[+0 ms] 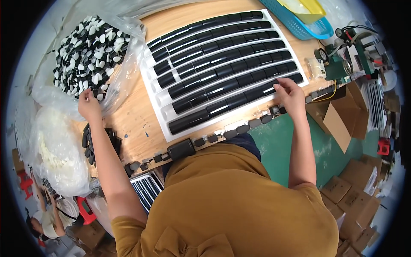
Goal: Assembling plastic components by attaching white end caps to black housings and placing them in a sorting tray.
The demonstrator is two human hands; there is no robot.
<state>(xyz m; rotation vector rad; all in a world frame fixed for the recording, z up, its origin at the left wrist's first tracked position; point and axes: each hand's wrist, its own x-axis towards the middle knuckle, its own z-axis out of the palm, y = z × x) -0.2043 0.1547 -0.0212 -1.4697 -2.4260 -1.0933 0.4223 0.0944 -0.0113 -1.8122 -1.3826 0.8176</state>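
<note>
A white tray lies on the table in front of me, its slots lined with glossy black curved pieces in several rows. At the right part of the nearest row, my right hand is closed, thumb and finger pinched at a glossy black piece. My left hand is at the near edge of a heap of small black and white pieces in a clear plastic bag. Its fingers are pinched together; what they hold is too small to make out. Gaps show in a few rows toward the left.
Black blocks line the table's front edge, with more dark pieces beside my left forearm. A blue basket holding a yellow tray stands far right, near a green machine. An open cardboard box is below the right edge.
</note>
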